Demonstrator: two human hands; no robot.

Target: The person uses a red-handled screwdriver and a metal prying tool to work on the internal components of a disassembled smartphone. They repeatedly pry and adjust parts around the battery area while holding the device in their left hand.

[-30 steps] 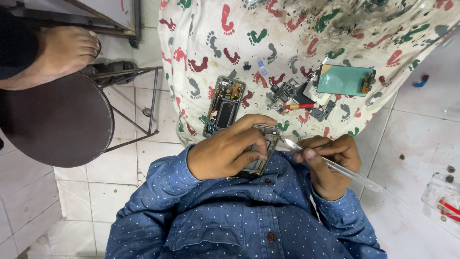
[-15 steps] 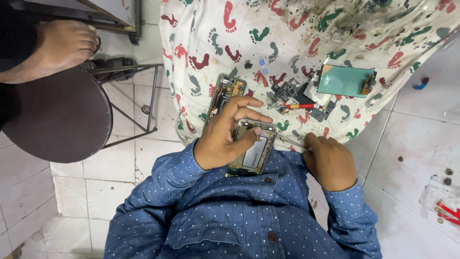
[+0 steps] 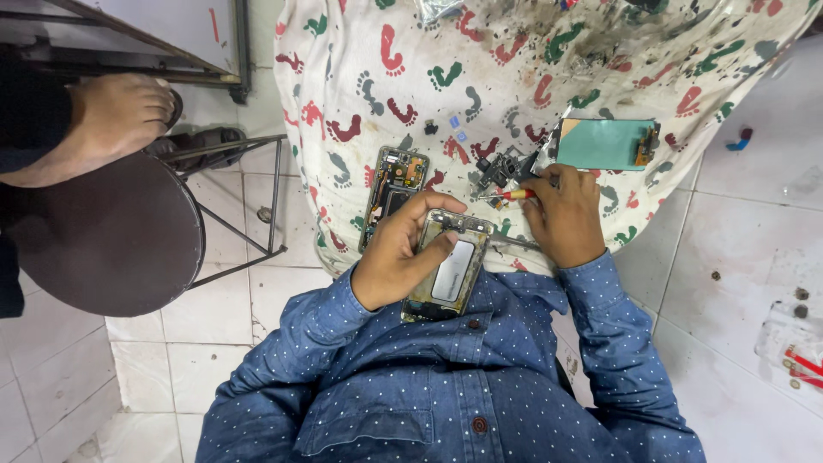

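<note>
Left grip around phone frame edge

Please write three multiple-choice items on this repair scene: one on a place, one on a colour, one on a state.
1. Where does the teal screen panel lie?
A. on the footprint cloth
B. on the dark stool
C. in the left hand

2. What colour is the handle of the small tool at the right hand?
A. blue
B. red
C. white

3. How is the phone frame in the left hand?
A. sealed
B. opened, insides showing
C. wrapped in cloth

Answers: 1 A, the panel rests on the printed cloth; 2 B, a red handle shows by the fingers; 3 B, inner parts are bare.
</note>
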